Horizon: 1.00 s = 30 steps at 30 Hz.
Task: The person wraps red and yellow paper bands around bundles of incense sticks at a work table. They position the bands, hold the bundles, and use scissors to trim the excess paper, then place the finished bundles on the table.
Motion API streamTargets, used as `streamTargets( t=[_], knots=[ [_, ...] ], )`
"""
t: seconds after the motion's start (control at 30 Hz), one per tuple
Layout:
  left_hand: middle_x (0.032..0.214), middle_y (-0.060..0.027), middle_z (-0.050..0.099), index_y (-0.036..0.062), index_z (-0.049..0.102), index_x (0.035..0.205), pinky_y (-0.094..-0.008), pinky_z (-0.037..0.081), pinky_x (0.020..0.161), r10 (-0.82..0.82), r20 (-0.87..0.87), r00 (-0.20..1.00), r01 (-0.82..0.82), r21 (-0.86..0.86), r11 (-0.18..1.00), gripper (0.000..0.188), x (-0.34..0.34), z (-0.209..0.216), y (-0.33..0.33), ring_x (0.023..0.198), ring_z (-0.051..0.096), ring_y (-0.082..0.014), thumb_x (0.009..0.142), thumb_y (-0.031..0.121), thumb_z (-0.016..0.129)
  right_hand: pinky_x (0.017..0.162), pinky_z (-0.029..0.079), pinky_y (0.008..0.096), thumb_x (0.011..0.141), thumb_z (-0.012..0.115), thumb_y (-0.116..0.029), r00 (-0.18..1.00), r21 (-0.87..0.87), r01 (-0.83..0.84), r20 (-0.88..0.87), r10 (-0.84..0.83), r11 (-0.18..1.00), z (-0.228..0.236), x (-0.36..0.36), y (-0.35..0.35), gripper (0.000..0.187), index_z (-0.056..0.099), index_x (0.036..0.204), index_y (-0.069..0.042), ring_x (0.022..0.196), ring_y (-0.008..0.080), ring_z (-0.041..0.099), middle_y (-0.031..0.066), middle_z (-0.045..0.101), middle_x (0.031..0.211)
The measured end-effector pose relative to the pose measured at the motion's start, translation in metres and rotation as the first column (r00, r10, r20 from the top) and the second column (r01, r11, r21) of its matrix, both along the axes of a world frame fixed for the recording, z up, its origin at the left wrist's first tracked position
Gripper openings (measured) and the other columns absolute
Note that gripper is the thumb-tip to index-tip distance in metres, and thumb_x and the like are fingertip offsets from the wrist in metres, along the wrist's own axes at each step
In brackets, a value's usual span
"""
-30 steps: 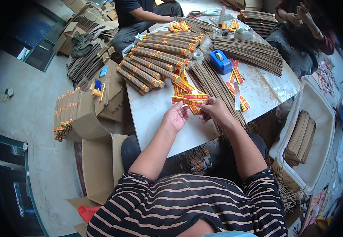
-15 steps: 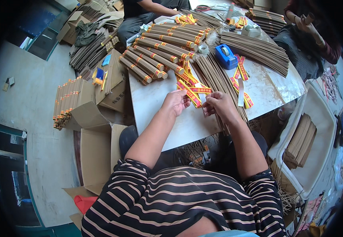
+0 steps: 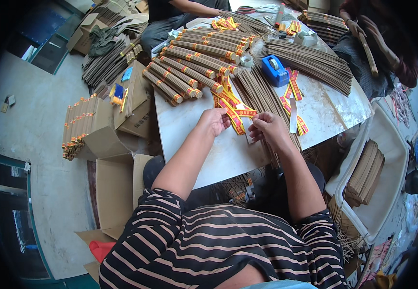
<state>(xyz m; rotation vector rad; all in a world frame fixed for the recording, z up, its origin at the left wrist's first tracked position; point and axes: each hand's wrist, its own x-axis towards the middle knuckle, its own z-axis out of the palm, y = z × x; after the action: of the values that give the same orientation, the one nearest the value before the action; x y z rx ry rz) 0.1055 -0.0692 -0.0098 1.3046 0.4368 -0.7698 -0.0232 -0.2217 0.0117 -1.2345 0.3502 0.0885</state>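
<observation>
A red and yellow paper label strip (image 3: 242, 113) stretches level between my two hands above the white table (image 3: 197, 161). My left hand (image 3: 214, 121) pinches its left end with curled fingers. At the right end, my right hand (image 3: 269, 128) grips it between thumb and fingertips; a small white slip (image 3: 249, 129) shows beside those fingers. Just beyond lies a loose pile of similar strips (image 3: 226, 98). Loose thin brown sticks (image 3: 257, 94) lie behind and under my right hand. Bundles of sticks with red and yellow bands (image 3: 189, 65) are stacked beyond my left hand.
A blue tape dispenser (image 3: 275, 71) stands right of the loose sticks, near more label strips (image 3: 293, 84). An open cardboard box (image 3: 117, 185) is at my left, a white plastic tub (image 3: 387, 183) at my right. Two people sit across the table, one handling a brown stick-like piece (image 3: 368, 55).
My hands keep nearly the same place, the strip still held between them. The person at far right has lowered and turned the brown piece. The whole view has shifted slightly.
</observation>
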Motion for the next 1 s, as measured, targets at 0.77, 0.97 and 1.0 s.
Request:
streamTargets(
  t=[0.77,0.97,1.0],
  knots=[
    [0.083,-0.0082,0.06,0.0053,0.054,0.095,-0.0271,0.047,0.055,-0.114,0.005,0.993,0.111,-0.26,0.959,0.016,0.013,-0.011,0.008,0.067,0.056,-0.0168,0.081,0.014,0.052,0.058,0.042,0.0209,0.082,0.056,-0.011,0.931,-0.441,0.324,0.308,-0.197,0.837,-0.019,0.031,0.009,0.014,0.059,0.089,0.001,0.064,0.0087,0.052,0.0035,0.058,0.072],
    [0.068,-0.0117,0.054,-0.0011,0.05,0.083,-0.0336,0.051,0.051,0.077,0.005,0.997,-0.075,-0.126,0.989,0.009,0.012,-0.012,-0.002,0.056,0.055,-0.021,0.083,0.006,0.044,0.045,0.033,0.0165,0.083,0.055,-0.012,0.957,-0.258,0.229,0.237,-0.168,0.939,-0.018,0.033,0.017,0.014,0.056,0.09,0.0,0.05,0.0037,0.042,-0.0006,0.052,0.064],
    [0.072,-0.0145,0.054,-0.0039,0.049,0.085,-0.0356,0.052,0.053,0.089,0.025,0.996,-0.085,-0.134,0.987,0.012,0.011,-0.013,-0.003,0.059,0.056,-0.0239,0.083,0.006,0.043,0.044,0.032,0.0165,0.083,0.055,-0.012,0.953,-0.266,0.238,0.248,-0.172,0.934,-0.018,0.033,0.017,0.014,0.056,0.09,0.0,0.05,0.0036,0.042,-0.0008,0.052,0.064]
  ],
)
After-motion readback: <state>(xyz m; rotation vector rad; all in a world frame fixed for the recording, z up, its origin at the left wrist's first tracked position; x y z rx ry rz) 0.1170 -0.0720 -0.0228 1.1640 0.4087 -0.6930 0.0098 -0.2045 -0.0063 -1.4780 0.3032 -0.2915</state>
